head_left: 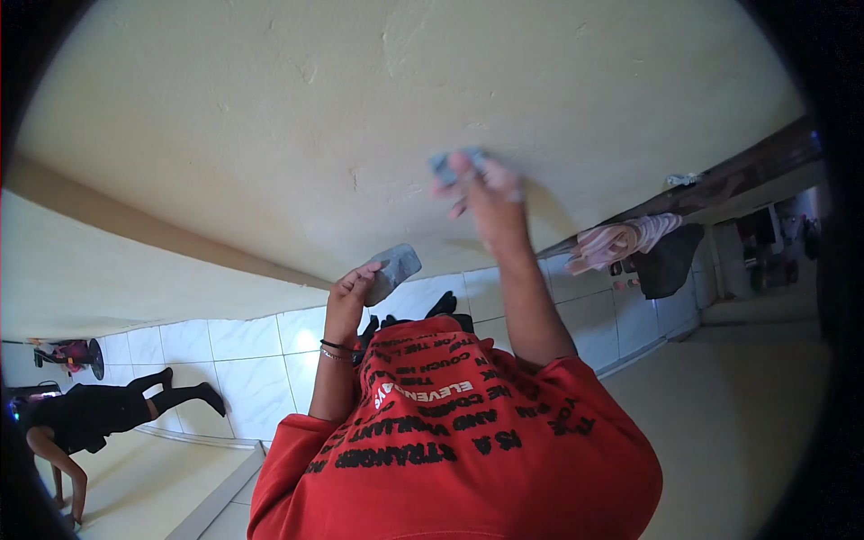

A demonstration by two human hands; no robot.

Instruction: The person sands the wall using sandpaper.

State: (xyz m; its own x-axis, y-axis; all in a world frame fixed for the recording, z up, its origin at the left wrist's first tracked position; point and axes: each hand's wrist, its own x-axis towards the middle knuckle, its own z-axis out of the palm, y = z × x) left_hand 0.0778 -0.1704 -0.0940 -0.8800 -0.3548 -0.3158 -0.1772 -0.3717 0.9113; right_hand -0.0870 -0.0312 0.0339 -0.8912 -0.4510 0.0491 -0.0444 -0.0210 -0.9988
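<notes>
My left hand (354,286) pinches a flat grey piece (394,273) that looks like sandpaper, with fingers and thumb along its near edge. It is held in front of the red shirt, below the wall's scuffed surface. Farther up, my right hand (481,191) is closed on a smaller blue-grey piece (447,167), also like sandpaper, and presses it to the cream wall (297,135). Motion blurs this hand a little, and pale dust seems to coat its fingers. Shallow cracks and chips mark the wall around it.
At right, a striped cloth (621,241) and a dark cloth (669,263) hang from a dark wooden edge (765,160). White floor tiles (243,337) run below the wall. Another person in dark clothes (99,412) is at far left, near a fan (94,358).
</notes>
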